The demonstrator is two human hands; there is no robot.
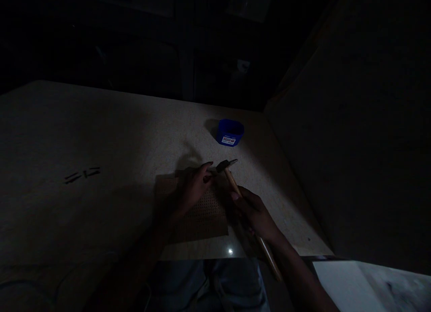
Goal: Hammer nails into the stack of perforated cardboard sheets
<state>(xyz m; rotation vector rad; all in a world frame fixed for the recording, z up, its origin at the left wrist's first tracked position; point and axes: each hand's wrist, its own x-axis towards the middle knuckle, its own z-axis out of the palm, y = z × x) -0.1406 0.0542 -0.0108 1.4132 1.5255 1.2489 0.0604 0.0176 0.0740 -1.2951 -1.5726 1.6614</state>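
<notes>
My right hand [254, 213] is closed around the wooden handle of a hammer [232, 179]. The dark metal head points up and left, just to the right of my left fingers. My left hand [197, 186] is over a brown board with rows of small holes [205, 206], which lies flat on the table in front of me. Its fingers are bent, with thumb and forefinger close together near the hammer head. Whatever they may pinch is too dark to make out. The hand and forearm hide the board's left part.
Beyond my hands a blue plastic tub [230, 133] with a white label stands on the pale table [134, 137]. Several small dark slender pieces [82, 174] lie to the left. A dark upright panel [353, 146] borders the right side. The room is dim.
</notes>
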